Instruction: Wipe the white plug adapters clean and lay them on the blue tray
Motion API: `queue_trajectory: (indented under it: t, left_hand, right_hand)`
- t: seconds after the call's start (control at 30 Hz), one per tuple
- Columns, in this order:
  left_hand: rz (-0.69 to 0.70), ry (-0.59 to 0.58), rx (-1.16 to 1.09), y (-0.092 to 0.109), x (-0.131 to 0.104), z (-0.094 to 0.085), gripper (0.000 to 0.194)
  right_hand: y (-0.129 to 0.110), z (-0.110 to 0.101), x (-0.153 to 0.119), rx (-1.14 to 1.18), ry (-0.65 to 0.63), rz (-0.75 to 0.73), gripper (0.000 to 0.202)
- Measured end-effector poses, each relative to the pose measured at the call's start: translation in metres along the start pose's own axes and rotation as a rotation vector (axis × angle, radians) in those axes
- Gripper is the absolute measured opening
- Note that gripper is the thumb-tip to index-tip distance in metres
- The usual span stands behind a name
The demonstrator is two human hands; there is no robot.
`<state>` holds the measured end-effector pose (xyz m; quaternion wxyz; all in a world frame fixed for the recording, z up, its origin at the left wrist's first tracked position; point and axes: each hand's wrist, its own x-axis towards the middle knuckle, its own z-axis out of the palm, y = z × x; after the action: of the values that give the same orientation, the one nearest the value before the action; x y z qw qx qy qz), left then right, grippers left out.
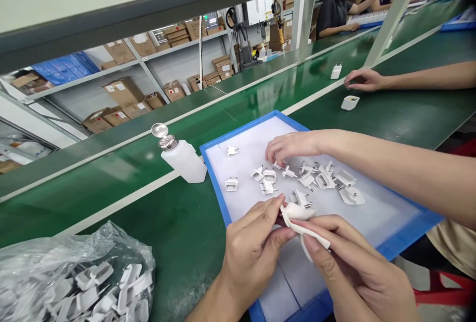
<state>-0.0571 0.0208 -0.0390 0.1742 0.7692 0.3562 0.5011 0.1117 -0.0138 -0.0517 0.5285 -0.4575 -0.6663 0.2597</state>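
White cloth [297,212] is being pinched by the right hand's [359,267] fingers, right over the blue-rimmed tray [214,183], and its far end is gripped by the left hand's [253,250] fingers too; whatever's tucked in there is mostly hidden, tbh. White plug pieces [268,187] are scattered on the tray just past both hands, and some are being touched by another person's hand [297,146]. A pump-top bottle [186,162] and a clear bag [111,235] stuffed with white parts are parked left on the green worktop [186,235].
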Motion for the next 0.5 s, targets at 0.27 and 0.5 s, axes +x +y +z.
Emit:
queue_trajectory:
  t: [0.27, 0.5]
  left_hand:
    - [-0.194, 0.034, -0.129, 0.0020, 0.0036, -0.0026, 0.041]
    - [-0.430, 0.103, -0.189, 0.0015, 0.0059, -0.0043, 0.033]
  right_hand:
    - [-0.0034, 0.0037, 0.0000, -0.082, 0.044, 0.042, 0.025]
    - [0.0032, 0.0058, -0.0016, -0.177, 0.086, 0.119, 0.024]
